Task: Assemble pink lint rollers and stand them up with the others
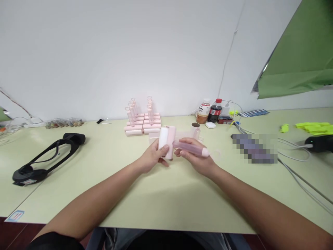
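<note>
Near the middle of the table, my left hand [154, 157] is closed round a pink-and-white roller head [167, 142], its thumb across the lower part. A translucent pink handle [191, 148] lies in my right hand [199, 161], whose fingers are closed about it. The handle's left end meets the pink side of the roller head; whether they are joined is unclear. Behind my hands, several pink rollers with upright heart-topped handles [134, 129] stand in two columns. More pale pink pieces lie just beyond my hands, partly hidden, beside a clear pink cylinder [195, 130].
A black headset strap [49, 170] lies at left. Back right are two drink bottles [203, 111] [215, 111], a white case [210, 125] and cables. A blurred-out object [255, 148] and yellow-green items [316, 127] lie at right.
</note>
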Demonstrator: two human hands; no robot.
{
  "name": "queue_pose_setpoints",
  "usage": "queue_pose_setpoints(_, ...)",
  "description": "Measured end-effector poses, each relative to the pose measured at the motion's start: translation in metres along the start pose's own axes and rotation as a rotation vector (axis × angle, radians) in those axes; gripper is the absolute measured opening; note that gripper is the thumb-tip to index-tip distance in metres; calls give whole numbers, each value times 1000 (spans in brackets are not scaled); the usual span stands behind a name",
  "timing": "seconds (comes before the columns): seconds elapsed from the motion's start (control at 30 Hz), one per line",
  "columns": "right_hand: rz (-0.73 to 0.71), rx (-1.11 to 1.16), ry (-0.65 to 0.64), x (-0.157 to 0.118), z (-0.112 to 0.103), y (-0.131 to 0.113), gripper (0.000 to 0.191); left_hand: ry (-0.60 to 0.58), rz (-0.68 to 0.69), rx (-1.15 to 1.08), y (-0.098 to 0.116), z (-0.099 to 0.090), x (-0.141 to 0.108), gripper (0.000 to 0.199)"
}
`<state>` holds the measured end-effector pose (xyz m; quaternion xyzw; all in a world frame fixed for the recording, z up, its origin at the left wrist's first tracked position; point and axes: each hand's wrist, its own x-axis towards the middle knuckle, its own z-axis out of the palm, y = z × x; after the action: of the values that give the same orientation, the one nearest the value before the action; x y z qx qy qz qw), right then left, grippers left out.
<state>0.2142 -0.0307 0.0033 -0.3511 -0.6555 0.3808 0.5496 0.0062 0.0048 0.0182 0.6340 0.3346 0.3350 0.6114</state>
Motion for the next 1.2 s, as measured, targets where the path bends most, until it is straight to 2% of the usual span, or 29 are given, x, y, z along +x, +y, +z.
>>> queue_pose_setpoints(0.03, -2, -78, -71, 0, -2, 1, 41, -4, -5, -25, -1, 1, -7, 55)
queue_pose_setpoints(0.1, -13, -246, -165, 4, -10, 5, 40, 91, 29, 6, -4, -2, -17, 53)
queue_pose_setpoints(0.17, 9, -281, -99, 10, -22, 8, 34, 197, 61, 85, -6, -7, -22, 53)
queue_pose_setpoints(0.23, 36, -241, 5, 14, -31, 9, 33, 243, 75, 187, -8, -9, -24, 53)
queue_pose_setpoints(0.33, -26, -214, 16, 14, -33, 1, 31, 193, 119, 360, -10, -2, -27, 54)
queue_pose_setpoints(0.4, -104, -250, -72, 10, -27, -7, 29, 126, 136, 430, -13, 9, -30, 54)
queue_pose_setpoints(0.47, -118, -286, -159, 7, -20, -14, 27, 78, 112, 449, -16, 19, -33, 53)
queue_pose_setpoints(0.6, 92, -165, -290, 6, -16, -15, 27, 36, 14, 505, -21, 32, -36, 54)
queue_pose_setpoints(0.73, 341, -4, -443, 9, -15, -9, 24, -31, -10, 552, -18, 32, -35, 58)
queue_pose_setpoints(0.8, 435, 52, -478, 10, -12, -8, 23, -78, -17, 547, -17, 30, -35, 58)
queue_pose_setpoints(0.9, 462, 93, -442, 11, -10, -8, 23, -122, 25, 533, -16, 27, -35, 55)
queue_pose_setpoints(1.0, 466, 95, -413, 12, -11, -8, 23, -107, 65, 528, -17, 28, -34, 54)
queue_pose_setpoints(1.2, 575, 121, -396, 12, -13, -10, 27, -120, 94, 690, -17, 29, -31, 54)
